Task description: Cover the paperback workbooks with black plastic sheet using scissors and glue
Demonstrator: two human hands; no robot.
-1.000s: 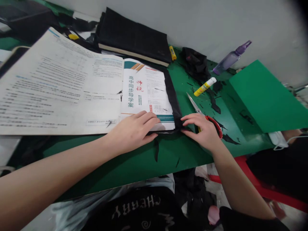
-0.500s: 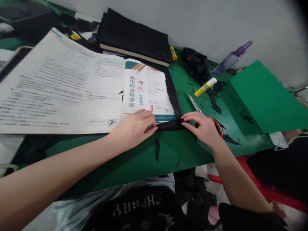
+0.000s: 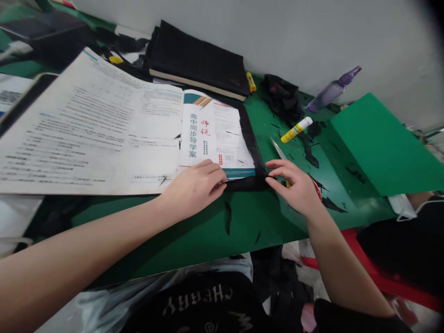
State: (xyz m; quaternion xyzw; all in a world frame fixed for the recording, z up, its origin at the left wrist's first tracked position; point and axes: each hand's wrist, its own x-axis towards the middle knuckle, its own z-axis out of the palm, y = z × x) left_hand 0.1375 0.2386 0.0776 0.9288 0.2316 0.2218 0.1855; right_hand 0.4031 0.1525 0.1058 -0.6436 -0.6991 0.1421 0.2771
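Observation:
An open book (image 3: 145, 138) lies on the green table, its printed cover flap at the right bordered by a black covering strip (image 3: 250, 134). My left hand (image 3: 198, 185) rests at the flap's lower edge, fingers pinched on the black strip there. At the flap's lower right corner is my right hand (image 3: 291, 182), thumb and index finger closed on the corner of the black covering. Red-handled scissors (image 3: 278, 149) lie partly under my right hand. A yellow glue stick (image 3: 296, 130) sits just beyond them.
A thick black book (image 3: 199, 58) lies behind the open one, near the wall. Farther right are crumpled black material (image 3: 282, 95), a purple spray bottle (image 3: 331, 90) and a green board (image 3: 388, 145). Black scraps are scattered over the green table (image 3: 253, 215).
The whole view has shifted slightly. My right hand's fingers have moved a little at the corner, and the black strip along the lower edge looks flatter. My left hand stays at the edge.

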